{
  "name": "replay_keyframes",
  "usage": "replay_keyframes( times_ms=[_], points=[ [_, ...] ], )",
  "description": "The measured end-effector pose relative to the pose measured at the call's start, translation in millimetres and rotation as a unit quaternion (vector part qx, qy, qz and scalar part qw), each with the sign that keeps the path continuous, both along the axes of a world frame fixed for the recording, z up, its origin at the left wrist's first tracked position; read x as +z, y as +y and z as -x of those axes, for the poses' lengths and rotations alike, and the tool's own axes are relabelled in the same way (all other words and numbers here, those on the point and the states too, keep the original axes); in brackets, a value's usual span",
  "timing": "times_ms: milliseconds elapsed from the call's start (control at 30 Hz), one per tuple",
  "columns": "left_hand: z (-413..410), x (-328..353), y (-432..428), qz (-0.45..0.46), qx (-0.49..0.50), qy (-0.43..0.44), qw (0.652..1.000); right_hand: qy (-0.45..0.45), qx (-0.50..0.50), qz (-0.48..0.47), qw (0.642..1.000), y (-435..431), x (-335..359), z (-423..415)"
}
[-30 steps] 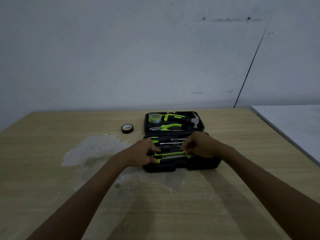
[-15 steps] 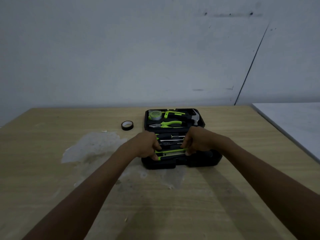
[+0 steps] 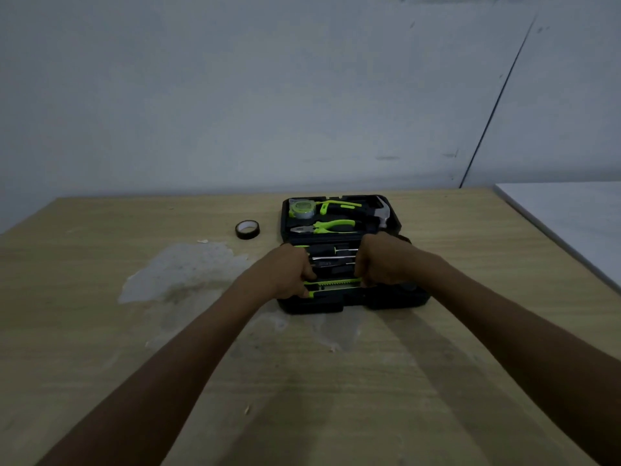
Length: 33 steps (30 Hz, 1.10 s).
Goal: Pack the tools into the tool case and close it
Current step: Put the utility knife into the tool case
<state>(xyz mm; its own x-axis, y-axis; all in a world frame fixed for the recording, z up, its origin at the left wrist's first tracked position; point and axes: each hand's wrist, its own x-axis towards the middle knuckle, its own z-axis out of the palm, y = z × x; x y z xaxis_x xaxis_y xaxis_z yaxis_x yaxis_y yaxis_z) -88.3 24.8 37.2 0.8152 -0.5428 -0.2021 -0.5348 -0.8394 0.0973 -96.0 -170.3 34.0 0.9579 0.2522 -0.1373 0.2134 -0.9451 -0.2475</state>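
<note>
An open black tool case (image 3: 396, 299) lies flat on the wooden table. Its far half holds a green tape measure (image 3: 301, 209), a hammer (image 3: 356, 210) and green-handled pliers (image 3: 327, 227). The near half holds screwdrivers (image 3: 332, 255) and a green utility knife (image 3: 334, 284). My left hand (image 3: 285, 270) grips the knife's left end with curled fingers. My right hand (image 3: 383, 264) grips its right end, pressing it down into the near half. The knife's ends are hidden under my fingers.
A roll of black tape (image 3: 247, 229) lies on the table just left of the case. A pale worn patch (image 3: 181, 270) marks the tabletop on the left. A white surface (image 3: 571, 223) adjoins the table at the right. A wall stands behind.
Both hands have curled tighter onto the knife's ends and pressed it lower into the case. The view has shifted slightly; the case and other tools have stayed put.
</note>
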Motion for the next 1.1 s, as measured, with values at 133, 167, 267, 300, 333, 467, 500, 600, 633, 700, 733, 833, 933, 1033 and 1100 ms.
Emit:
replay_keyframes(
  times_ms=[133,167,267,300,333,467,500,600,633,700,733,833,933,1033,1100],
  points=[
    [-0.8,1.3,0.7,0.006,0.018,0.008,1.0,0.011,-0.002,0.006,1.0,1.6,2.1,-1.8],
    [-0.7,1.2,1.0,0.011,0.018,0.008,1.0,0.015,-0.001,0.007,1.0,2.2,2.2,-2.7],
    [4.4,3.0,-0.9,0.007,0.007,0.01,1.0,0.015,0.006,0.005,1.0,3.0,1.0,-4.1],
    [6.4,1.9,-1.6,0.005,0.003,0.011,1.0,0.015,0.007,0.006,1.0,3.0,0.5,-4.2],
    [7.7,0.9,-1.9,0.007,0.005,0.012,1.0,0.015,0.007,0.008,1.0,2.9,1.1,-4.0],
    [8.0,-2.4,-1.3,0.004,0.016,0.01,1.0,0.023,0.016,0.018,0.999,2.5,3.4,-1.0],
    [8.6,-2.8,-1.6,0.0,0.013,0.01,1.0,0.024,0.015,0.025,0.999,2.6,2.9,0.5],
    [11.9,-3.3,-4.5,-0.013,0.015,-0.017,1.0,0.018,0.014,0.056,0.998,3.1,1.7,5.1],
    [14.4,-3.0,-6.1,-0.021,0.01,-0.03,0.999,0.021,0.018,0.064,0.998,3.3,1.8,6.2],
    [19.6,0.1,-10.6,-0.041,0.008,-0.06,0.997,0.031,0.022,0.071,0.997,3.8,2.2,7.2],
    [20.0,-0.1,-12.8,-0.05,0.01,-0.07,0.996,0.03,0.022,0.073,0.997,4.5,2.4,7.7],
    [20.1,1.7,-17.1,-0.07,0.011,-0.067,0.995,0.004,0.024,0.086,0.996,5.8,0.6,9.1],
    [16.4,-1.1,-16.3,-0.051,0.024,-0.012,0.998,0.0,0.023,0.094,0.995,6.7,-1.3,11.0],
    [10.4,-2.7,-13.1,-0.007,0.052,0.034,0.998,0.002,0.03,0.089,0.996,6.3,-0.1,11.5],
    [9.3,-2.2,-12.8,0.001,0.064,0.053,0.997,0.003,0.03,0.069,0.997,3.7,-1.6,11.2]
  ],
)
